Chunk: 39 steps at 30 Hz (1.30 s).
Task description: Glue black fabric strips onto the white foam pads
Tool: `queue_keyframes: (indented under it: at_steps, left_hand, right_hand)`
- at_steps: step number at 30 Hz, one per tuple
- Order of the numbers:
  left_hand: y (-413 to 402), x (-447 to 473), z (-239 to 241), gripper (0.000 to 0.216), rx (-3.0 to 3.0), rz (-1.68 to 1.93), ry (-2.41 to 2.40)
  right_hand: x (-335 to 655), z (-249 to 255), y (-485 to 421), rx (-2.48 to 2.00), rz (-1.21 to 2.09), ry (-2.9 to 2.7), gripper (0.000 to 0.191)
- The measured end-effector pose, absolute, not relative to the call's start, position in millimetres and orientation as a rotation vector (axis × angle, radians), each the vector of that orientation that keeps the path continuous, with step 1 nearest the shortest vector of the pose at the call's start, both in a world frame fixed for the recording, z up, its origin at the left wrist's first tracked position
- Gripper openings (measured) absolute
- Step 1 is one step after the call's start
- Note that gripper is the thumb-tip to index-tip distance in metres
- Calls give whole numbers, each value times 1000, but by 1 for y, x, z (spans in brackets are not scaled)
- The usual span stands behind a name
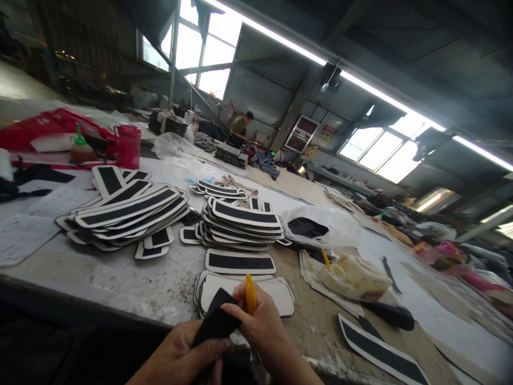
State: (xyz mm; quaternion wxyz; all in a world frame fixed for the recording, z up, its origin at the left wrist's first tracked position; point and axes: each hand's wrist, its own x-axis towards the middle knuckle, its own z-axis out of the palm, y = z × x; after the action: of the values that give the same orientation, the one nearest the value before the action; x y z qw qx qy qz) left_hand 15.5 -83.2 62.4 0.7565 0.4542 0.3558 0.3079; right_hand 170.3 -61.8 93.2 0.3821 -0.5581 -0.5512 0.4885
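Observation:
At the bottom centre my left hand (pixel 188 350) is closed on a black fabric piece (pixel 216 321), pinching it from below. My right hand (pixel 262 326) is wrapped round a yellow-handled tool (pixel 250 293) that stands upright beside the black piece; its working end is hidden by my fingers. Just beyond my hands lies a small stack of white rounded panels (pixel 276 297) at the table's near edge. Behind it rests a white panel with a black strip (pixel 239 262).
Piles of black-and-white panels (pixel 128 211) (pixel 242 222) cover the worktable (pixel 120 278). A glue-smeared container with a yellow brush (pixel 352 275) sits right, a long strip (pixel 380 350) near it. A pink cup (pixel 128 145) and red bag (pixel 44 125) stand at left. A person (pixel 240 128) works far back.

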Motion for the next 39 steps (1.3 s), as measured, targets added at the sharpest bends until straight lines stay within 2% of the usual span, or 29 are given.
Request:
queue_keyframes:
  at_steps: [4, 7, 9, 14, 17, 22, 27, 34, 39]
  left_hand:
    - [-78, 13, 57, 38, 942, 757, 839]
    - [-78, 14, 56, 39, 938, 774, 828]
    - [-80, 15, 58, 42, 969, 761, 841]
    - [-84, 19, 69, 52, 1045, 754, 829]
    - [-85, 20, 73, 51, 1021, 791, 815]
    - [-88, 21, 69, 51, 1070, 730, 856]
    - [-88, 22, 63, 47, 1074, 720, 870]
    - [-86, 23, 63, 51, 1103, 746, 874]
    - [-84, 23, 61, 54, 1146, 685, 896]
  right_hand:
    - [175, 99, -69, -1316, 806, -1687, 6]
    - [175, 105, -74, -1195, 667, -1845, 10]
    - [173, 106, -75, -1203, 695, -1850, 9]
    - [166, 102, -77, -1255, 641, -1882, 26]
    - [166, 102, -76, -1283, 590, -1902, 19]
    - [169, 105, -74, -1389, 635, -1869, 26]
    - [172, 107, -72, -1450, 684, -1794, 20]
    - [170, 104, -71, -1365, 862, -1802, 14]
    - [171, 102, -66, -1259, 871, -1824, 19]
